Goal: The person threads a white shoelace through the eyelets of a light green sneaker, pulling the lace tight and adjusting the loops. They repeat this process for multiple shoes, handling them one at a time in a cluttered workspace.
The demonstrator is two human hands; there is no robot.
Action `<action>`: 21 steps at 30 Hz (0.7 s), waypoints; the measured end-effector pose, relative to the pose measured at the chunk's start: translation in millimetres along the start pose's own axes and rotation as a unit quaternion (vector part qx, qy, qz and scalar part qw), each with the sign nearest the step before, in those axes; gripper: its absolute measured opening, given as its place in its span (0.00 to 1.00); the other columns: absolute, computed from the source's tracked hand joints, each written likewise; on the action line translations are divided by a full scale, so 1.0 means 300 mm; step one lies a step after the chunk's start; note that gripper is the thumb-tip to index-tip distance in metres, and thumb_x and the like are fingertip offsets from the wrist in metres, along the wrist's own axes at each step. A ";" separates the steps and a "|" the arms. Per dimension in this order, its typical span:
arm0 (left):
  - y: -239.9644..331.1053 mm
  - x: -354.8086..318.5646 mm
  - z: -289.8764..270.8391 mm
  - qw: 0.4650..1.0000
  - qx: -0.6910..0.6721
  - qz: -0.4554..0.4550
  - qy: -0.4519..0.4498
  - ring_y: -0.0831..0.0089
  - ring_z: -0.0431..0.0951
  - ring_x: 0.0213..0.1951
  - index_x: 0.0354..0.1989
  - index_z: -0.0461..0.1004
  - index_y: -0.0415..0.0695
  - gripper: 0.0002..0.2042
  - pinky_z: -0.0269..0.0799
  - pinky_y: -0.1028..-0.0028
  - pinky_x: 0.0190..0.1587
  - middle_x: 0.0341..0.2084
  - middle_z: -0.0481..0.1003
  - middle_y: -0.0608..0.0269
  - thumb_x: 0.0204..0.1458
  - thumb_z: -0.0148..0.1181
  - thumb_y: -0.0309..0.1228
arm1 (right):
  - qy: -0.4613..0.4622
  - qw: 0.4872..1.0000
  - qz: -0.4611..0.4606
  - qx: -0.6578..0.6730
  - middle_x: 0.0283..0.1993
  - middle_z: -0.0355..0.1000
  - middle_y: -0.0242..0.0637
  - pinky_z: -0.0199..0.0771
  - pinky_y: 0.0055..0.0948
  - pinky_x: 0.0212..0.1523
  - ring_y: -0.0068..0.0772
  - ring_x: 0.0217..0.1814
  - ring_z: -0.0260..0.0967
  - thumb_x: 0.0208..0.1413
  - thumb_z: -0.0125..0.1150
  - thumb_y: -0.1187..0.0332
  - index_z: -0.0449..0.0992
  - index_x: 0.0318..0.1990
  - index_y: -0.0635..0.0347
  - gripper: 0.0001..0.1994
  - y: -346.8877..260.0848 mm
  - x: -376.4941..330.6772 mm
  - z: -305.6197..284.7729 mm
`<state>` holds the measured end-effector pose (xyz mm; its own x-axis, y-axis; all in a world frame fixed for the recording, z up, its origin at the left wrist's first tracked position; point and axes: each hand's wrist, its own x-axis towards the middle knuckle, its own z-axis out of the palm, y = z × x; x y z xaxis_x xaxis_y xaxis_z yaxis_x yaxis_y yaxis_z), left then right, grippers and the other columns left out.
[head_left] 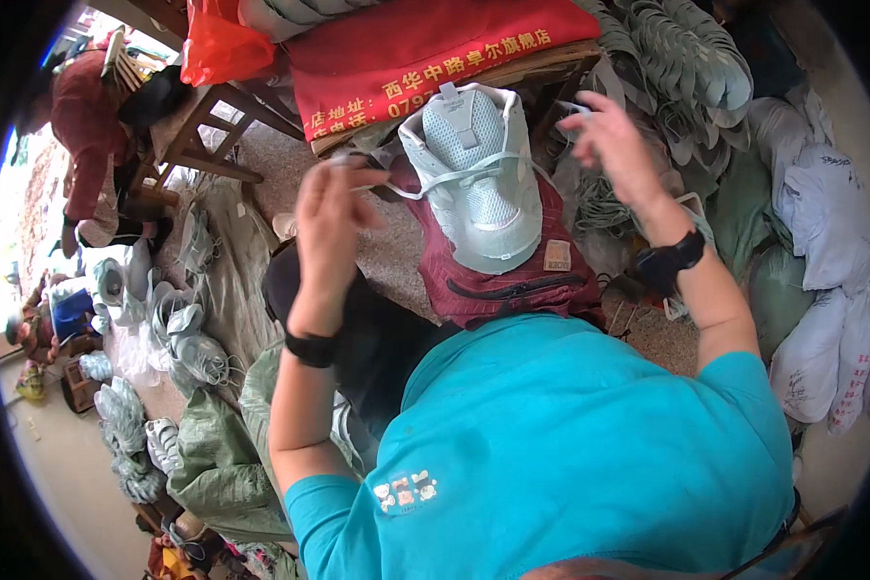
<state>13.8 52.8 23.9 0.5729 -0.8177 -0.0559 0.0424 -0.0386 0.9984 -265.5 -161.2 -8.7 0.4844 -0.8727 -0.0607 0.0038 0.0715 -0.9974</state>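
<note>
A pale mint shoe upper (498, 227) without a visible sole rests on maroon cloth (437, 280) over my lap, its toe toward me. A light shoelace (473, 172) crosses its tongue and runs out to both sides. My left hand (330, 217), left of the upper, pinches one side of the lace, fingers bent. Off to the right and raised, my right hand (614, 159) has thumb and forefinger closed on a pale lace end, with the other fingers loosely curled. Neither hand touches the upper itself.
Just beyond the upper stands a wooden bench (464, 92) draped with red cloth (435, 48). Bundled shoe uppers (691, 72) hang at the far right, above stuffed white sacks (822, 222). More uppers and a green sack (212, 454) lie left. Another person (87, 126) sits far left.
</note>
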 end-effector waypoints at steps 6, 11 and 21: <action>-0.084 -0.056 0.178 0.989 -0.033 -0.088 -0.114 0.85 0.70 0.26 0.43 0.73 0.37 0.11 0.65 0.83 0.30 0.31 0.76 0.67 0.64 0.48 0.31 | -0.174 0.972 0.002 -0.156 0.32 0.67 0.28 0.64 0.17 0.30 0.14 0.31 0.63 0.65 0.49 0.67 0.67 0.45 0.61 0.08 0.012 -0.070 0.158; -0.080 -0.078 0.203 0.990 0.051 -0.092 -0.092 0.83 0.67 0.14 0.39 0.74 0.36 0.12 0.63 0.80 0.19 0.13 0.68 0.71 0.63 0.52 0.34 | -0.201 0.940 -0.036 -0.273 0.28 0.65 0.25 0.63 0.21 0.32 0.15 0.32 0.59 0.64 0.51 0.66 0.70 0.40 0.63 0.09 -0.077 -0.101 0.175; 0.010 -0.088 0.158 0.827 0.478 0.295 0.005 0.63 0.74 0.31 0.38 0.79 0.47 0.06 0.70 0.68 0.34 0.41 0.71 0.60 0.54 0.60 0.32 | -0.186 0.958 -0.039 -0.213 0.31 0.69 0.24 0.66 0.20 0.37 0.14 0.35 0.63 0.63 0.54 0.66 0.74 0.39 0.64 0.09 -0.062 -0.084 0.150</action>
<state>-40.1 47.0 29.0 0.2696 -0.8520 0.4488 -0.9110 -0.0747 0.4055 -238.4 -118.7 13.2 0.7758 -0.6293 -0.0460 -0.2657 -0.2597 -0.9284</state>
